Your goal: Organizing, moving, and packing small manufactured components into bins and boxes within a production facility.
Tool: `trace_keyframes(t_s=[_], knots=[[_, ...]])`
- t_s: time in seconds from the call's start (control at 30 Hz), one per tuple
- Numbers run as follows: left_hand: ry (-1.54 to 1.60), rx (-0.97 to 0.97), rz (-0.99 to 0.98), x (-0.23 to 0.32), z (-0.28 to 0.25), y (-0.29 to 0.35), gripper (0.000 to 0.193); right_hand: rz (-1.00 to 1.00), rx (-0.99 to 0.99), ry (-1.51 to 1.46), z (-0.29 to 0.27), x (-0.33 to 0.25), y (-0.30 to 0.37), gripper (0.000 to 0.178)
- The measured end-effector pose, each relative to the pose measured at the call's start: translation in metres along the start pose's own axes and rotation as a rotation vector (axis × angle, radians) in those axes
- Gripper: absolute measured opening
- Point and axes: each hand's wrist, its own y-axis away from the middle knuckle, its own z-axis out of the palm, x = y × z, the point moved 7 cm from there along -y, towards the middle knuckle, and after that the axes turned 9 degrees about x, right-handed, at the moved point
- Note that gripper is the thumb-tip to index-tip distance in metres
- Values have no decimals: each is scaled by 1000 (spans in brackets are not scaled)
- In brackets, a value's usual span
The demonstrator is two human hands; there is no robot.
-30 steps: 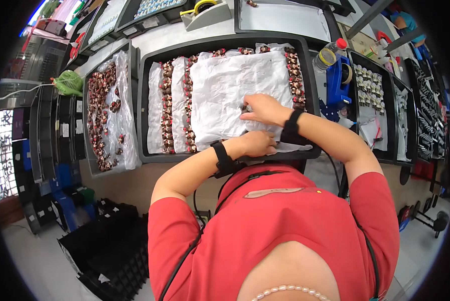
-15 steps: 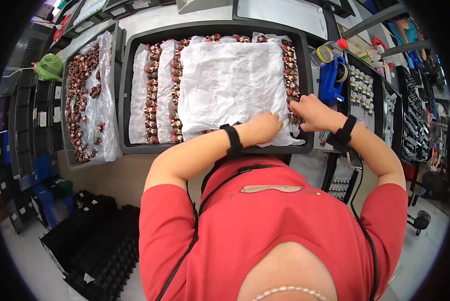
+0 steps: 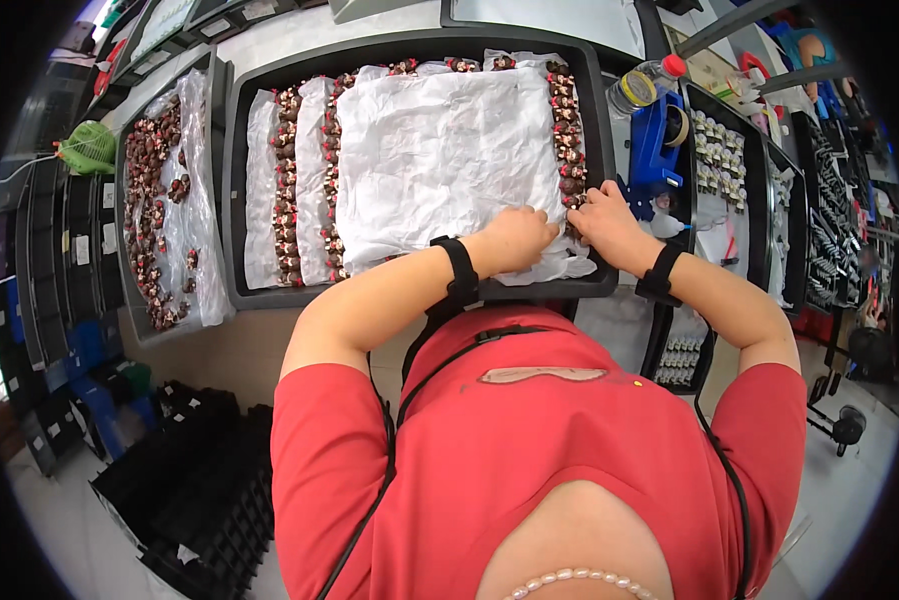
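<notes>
A black tray [image 3: 237,200] in front of me holds rows of small brown parts [image 3: 289,190] laid between white paper strips. A large crumpled white paper sheet [image 3: 439,150] covers its right half. My left hand [image 3: 517,238] presses on the sheet's near right corner, fingers curled on the paper. Close beside it, my right hand [image 3: 601,220] is closed at the near end of the rightmost row of brown parts [image 3: 565,130]; what its fingers pinch is hidden. Both wrists wear black bands.
A second tray [image 3: 129,130] at the left holds loose brown parts on clear plastic. A blue tape dispenser [image 3: 659,140] and a bottle [image 3: 637,88] stand right of the main tray, then trays of small metal parts [image 3: 719,160]. Black empty trays [image 3: 189,480] are stacked on the floor.
Both hands have slid from the middle of the white sheet to the tray's near right corner. The right hand has left the sheet for the rightmost row of parts.
</notes>
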Motion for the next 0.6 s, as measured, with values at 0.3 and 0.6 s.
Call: trace_keyframes(t_s=[0.3,0.6], knots=[[24,-28,-57,-10,8,-1,20,-22,12,60,5,-6,6,5],[417,79,-398,-41,6,-9,17,65,-52,-24,-6,-15,12,17]])
